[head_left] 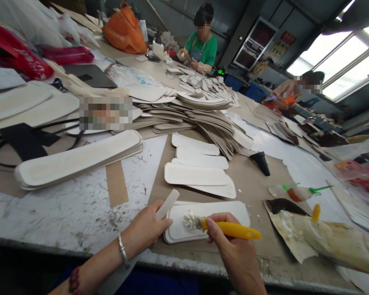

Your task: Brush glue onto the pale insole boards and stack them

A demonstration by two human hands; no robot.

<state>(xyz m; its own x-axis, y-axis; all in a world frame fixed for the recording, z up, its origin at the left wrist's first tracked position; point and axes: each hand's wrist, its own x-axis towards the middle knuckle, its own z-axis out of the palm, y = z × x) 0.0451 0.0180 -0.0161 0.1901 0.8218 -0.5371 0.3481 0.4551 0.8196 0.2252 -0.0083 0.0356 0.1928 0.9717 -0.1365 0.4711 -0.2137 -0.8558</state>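
Observation:
My right hand (233, 241) is closed around the yellow handle of a brush (233, 229). White paste clumps on the brush's bristles, which rest on the top piece of a small stack of white, round-cornered panels (227, 211). In my left hand (149, 227), at the left end of that stack, a long pale strip (169, 203) is gripped; its lower part runs down under my forearm past the table edge. Beyond the stack lie several overlapping white panels (197, 174).
A longer stack of panels (80, 157) lies to the left, with large piles (187, 110) behind. At right are a paste-smeared bag (335, 241), squeeze bottles (301, 192) and a black cone (260, 163). Two people work farther back, one in a green shirt (210, 51).

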